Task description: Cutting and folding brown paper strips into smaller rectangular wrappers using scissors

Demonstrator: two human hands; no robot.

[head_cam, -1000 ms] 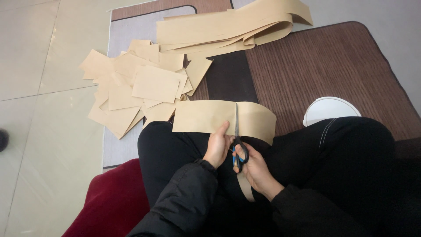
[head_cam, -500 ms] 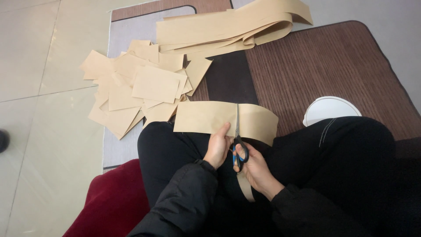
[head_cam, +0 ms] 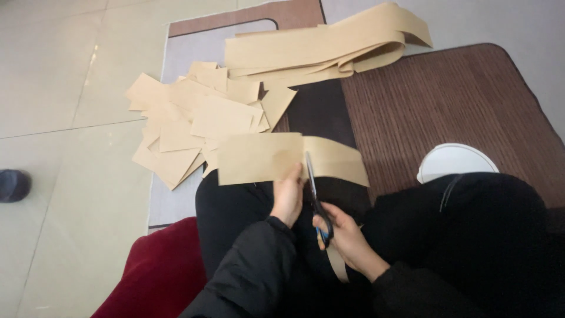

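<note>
Here, the left hand point(head_cam: 288, 197) pinches the tan paper strip point(head_cam: 291, 158) taut while the right hand point(head_cam: 344, 235), closed on the scissors point(head_cam: 315, 197), cuts across it.

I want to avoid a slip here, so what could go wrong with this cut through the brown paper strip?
The left hand pinches the brown paper strip right beside the scissors, so its fingertips could get nicked. The strip hangs unsupported over the lap, so it may sag and skew the cut. The right hand works low near the dark trousers, and the blades might snag the fabric.
</note>
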